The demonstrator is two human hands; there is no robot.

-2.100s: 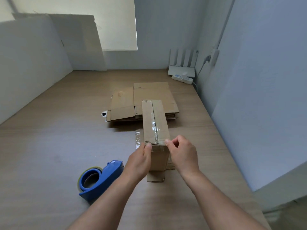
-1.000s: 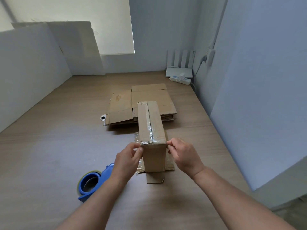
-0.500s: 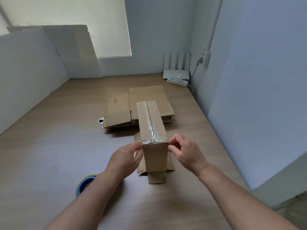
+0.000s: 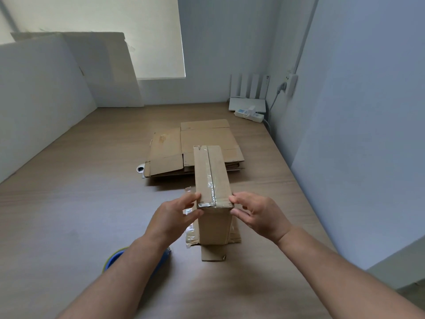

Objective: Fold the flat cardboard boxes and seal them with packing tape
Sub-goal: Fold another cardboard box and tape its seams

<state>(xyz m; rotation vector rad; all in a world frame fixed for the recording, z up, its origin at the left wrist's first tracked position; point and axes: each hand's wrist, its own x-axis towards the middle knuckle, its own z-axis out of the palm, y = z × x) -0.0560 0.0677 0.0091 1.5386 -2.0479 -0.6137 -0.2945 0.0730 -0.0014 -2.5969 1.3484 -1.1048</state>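
Head view: left hand (image 4: 177, 214) and right hand (image 4: 257, 212) flanking the near top corners of the folded box (image 4: 212, 180), fingers half-curled and spread, tips at or just touching the cardboard on either side, neither wrapped round it; loosely open rather than gripping, though actual contact at the fingertips hard to confirm; both about equally near, box dead ahead between them.

Box standing on edge on the table (image 4: 69, 215), narrow taped face upward, long axis running straight away from the body; clear packing tape (image 4: 210, 178) laid along the top seam and turned down over the near end, glinting there; loose flaps and a strip of tape showing at the base, so likely bottom end not yet closed; judged next: pressing down the tape ends, then turning the box.

Tape dispenser (image 4: 115, 261), blue, near the left forearm and mostly hidden beneath it; left hand the nearer for picking it up.

Stack of flat boxes (image 4: 184, 146) lying just beyond the folded one; small round object beside its left corner, unclear.

Plain wood-grain table, pale walls close on three sides, white boards leaning at far left, router (image 4: 247, 103) and power strip (image 4: 249, 116) in the far right corner.
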